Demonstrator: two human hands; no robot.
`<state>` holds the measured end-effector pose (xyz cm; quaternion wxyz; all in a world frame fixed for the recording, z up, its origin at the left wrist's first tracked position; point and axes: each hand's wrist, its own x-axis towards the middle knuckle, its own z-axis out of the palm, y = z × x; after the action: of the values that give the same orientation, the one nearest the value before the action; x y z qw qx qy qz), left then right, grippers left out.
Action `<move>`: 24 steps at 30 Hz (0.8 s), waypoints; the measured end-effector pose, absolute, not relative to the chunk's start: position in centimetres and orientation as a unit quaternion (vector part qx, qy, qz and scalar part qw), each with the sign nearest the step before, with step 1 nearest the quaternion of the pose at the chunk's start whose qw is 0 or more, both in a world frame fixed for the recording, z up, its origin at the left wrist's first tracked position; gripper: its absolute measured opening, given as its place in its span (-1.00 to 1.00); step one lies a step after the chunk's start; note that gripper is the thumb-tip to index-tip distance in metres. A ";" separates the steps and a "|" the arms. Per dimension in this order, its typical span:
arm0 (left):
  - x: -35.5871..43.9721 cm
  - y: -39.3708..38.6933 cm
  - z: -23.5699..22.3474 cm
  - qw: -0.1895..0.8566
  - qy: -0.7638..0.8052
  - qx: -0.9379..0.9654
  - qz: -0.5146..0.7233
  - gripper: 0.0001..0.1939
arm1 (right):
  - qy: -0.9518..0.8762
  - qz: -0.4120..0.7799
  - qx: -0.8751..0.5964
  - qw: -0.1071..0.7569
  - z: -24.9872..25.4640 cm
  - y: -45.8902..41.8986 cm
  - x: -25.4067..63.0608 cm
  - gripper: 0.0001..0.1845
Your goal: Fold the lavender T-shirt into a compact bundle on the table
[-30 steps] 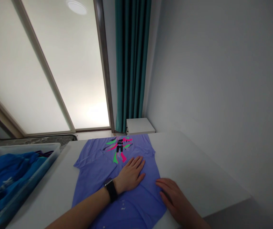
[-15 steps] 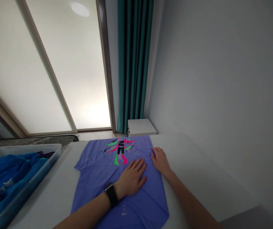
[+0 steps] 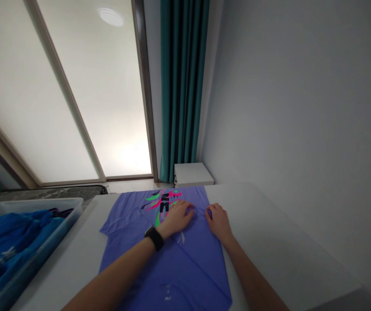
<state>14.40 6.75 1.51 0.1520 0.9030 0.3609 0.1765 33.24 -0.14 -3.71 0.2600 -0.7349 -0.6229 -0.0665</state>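
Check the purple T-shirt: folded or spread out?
Mostly spread: the purple T-shirt lies flat on the white table, one sleeve out; hands pinch cloth near the print.

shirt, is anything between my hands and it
Nothing visible. Both hands already rest on the shirt, which lies flat on the table: the left hand just below the print, the right hand near the shirt's right edge. The bin of blue clothes stands off to the left.

Purple printed shirt [image 3: 172, 255] — spread flat on table.
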 end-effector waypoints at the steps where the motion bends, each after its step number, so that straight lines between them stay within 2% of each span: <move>1: 14.8 8.0 1.7 0.148 0.389 0.892 0.179 -0.71 | -0.623 -0.067 -0.734 0.263 -3.7 -0.2 33.2 -0.85; 5: 15.7 11.8 1.5 0.147 0.437 0.873 0.159 -0.73 | -0.621 -0.068 -0.731 0.275 -3.7 -0.2 33.3 -0.84; 7: 16.0 12.6 1.1 0.159 0.444 0.870 0.145 -0.68 | -0.620 -0.067 -0.730 0.280 -3.7 -0.1 33.4 -0.84; 14: 16.6 12.7 0.3 0.184 0.440 0.867 0.146 -0.67 | -0.618 -0.061 -0.730 0.286 -3.7 0.0 33.4 -0.85; 17: 16.7 12.7 0.0 0.194 0.435 0.866 0.154 -0.73 | -0.615 -0.063 -0.733 0.282 -3.7 -0.1 33.3 -0.86; 24: 16.2 13.0 -1.0 0.171 0.426 0.870 0.180 -0.75 | -0.589 -0.082 -0.757 0.270 -3.6 -0.3 33.1 -0.90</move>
<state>16.19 13.02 -1.04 0.1712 0.8702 0.4256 0.1797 33.07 -0.26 -3.61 0.2700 -0.7570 -0.5892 -0.0824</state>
